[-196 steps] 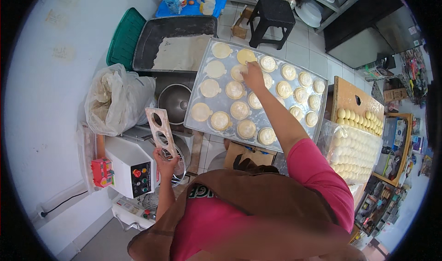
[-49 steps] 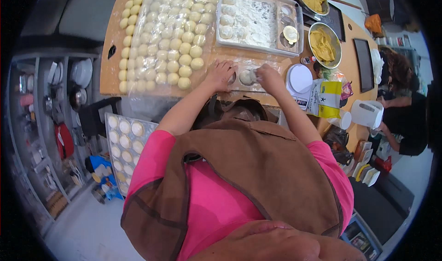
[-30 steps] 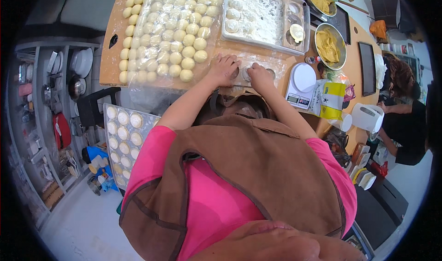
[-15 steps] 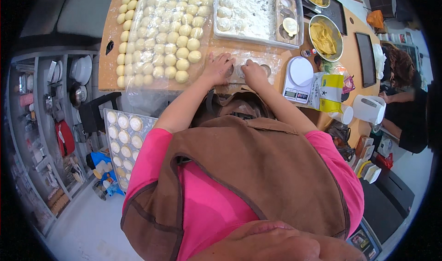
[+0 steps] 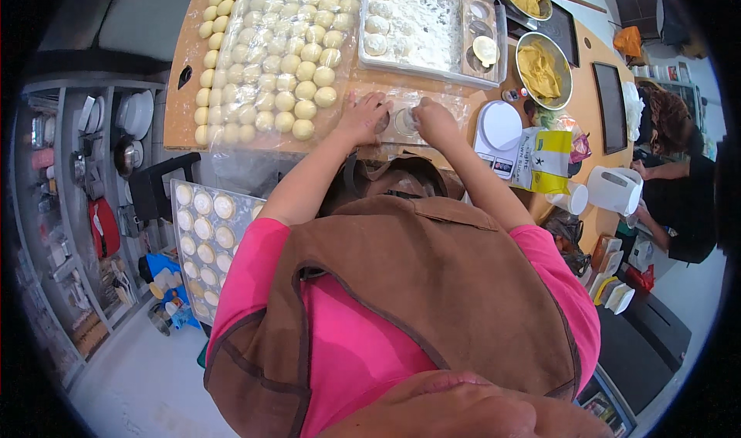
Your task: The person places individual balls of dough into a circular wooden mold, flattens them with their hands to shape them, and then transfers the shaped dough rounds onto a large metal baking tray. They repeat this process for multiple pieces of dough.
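Note:
My left hand (image 5: 366, 118) rests with spread fingers on the left end of a flat mold (image 5: 397, 141) with round holes, which lies on floured plastic at the table's near edge. My right hand (image 5: 432, 121) has its fingers curled together at a pale round in the mold; what they hold is hidden. Left of my hands, several rows of dough balls (image 5: 305, 91) lie mostly under clear plastic. Just beyond them stands a plastic tub (image 5: 417, 79) of white powder, with floured balls (image 5: 376, 24) and another holed mold (image 5: 478, 21).
Right are a white scale (image 5: 502, 125), yellow bag (image 5: 552, 164), bowl of yellow mixture (image 5: 544, 71), white jug (image 5: 614, 191) and dark tray (image 5: 610, 106). A tray of dough discs (image 5: 204, 229) stands lower left. A co-worker (image 5: 683, 199) in black is at the far right.
I have turned from the metal tray to the table since the oldest frame. Both hands stay at the mold; my right hand's curled fingers have shifted slightly within the last second.

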The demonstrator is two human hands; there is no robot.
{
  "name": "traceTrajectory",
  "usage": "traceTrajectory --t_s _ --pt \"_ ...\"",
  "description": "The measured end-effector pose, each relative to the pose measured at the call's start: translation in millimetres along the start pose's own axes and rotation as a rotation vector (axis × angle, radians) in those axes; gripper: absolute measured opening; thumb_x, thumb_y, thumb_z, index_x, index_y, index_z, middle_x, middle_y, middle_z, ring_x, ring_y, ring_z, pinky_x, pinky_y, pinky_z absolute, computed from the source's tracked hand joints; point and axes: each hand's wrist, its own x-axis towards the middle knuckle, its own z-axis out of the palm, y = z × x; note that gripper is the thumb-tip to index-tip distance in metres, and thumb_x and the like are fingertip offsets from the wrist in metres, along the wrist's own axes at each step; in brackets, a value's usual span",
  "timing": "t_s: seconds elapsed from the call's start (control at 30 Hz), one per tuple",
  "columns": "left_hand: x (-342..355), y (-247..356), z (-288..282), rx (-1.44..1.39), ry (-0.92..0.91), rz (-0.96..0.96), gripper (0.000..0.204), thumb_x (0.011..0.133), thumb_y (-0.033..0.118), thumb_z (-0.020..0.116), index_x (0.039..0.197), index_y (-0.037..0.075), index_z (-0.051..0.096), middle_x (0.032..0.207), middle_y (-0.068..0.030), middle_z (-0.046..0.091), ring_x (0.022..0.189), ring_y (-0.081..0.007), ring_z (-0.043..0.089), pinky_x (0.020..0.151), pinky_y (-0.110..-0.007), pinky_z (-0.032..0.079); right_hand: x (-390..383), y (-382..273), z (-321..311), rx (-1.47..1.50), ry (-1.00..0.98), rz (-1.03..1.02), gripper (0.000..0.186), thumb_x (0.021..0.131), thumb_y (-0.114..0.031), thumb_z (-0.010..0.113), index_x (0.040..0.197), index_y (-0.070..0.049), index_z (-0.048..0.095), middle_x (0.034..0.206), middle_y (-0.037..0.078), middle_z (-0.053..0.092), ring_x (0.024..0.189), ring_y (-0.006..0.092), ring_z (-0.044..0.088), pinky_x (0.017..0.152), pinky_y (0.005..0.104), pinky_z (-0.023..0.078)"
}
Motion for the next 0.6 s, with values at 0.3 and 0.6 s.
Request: traceTrajectory --t_s 0.3,0.6 --pt "-1.5 -3.2 4.7 0.011 0.028 -0.003 0.102 0.056 0.033 0.087 0.143 0.021 0.036 0.149 -0.0086 0.032 0.141 -0.0265 0.027 0.112 -0.063 0.015 0.1 -18.5 10.5 -0.093 -0.11 -0.049 0.013 0.079 -0.003 0.057 0.087 -0.005 0.067 0.097 0.015 0.059 0.092 0.0321 0.064 0.075 0.0439 0.054" --pt "-2.6 -5.7 6.4 0.019 0.021 0.005 0.104 0.055 0.032 0.088 0.144 0.022 0.035 0.148 -0.0087 0.033 0.141 -0.0273 0.027 0.112 -0.063 0.017 0.7 -19.2 17.8 -0.105 -0.112 -0.087 0.013 0.078 -0.004 0.058 0.088 -0.006 0.067 0.098 0.015 0.058 0.092 0.0317 0.063 0.076 0.0423 0.055"
